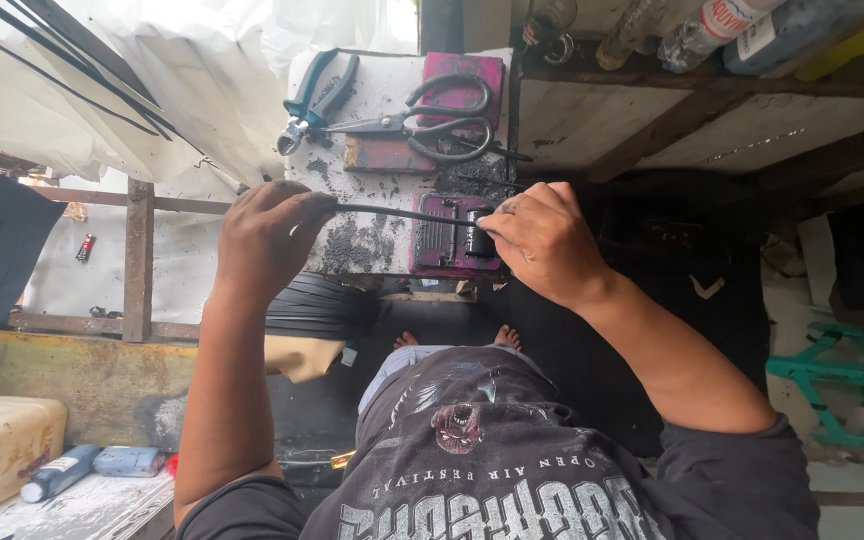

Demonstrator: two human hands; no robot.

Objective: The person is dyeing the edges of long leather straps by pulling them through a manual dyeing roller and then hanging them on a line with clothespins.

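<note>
Black strip [402, 213], two hands [274, 235] [542, 240]

A single head-worn camera looks steeply down from above the person's chest, close to the work. Its view faces a small white, soot-smeared workbench top [377, 110] just ahead, takes in both forearms reaching forward, and drops past the dark printed T-shirt [492, 470] to bare feet on the floor below.
</note>
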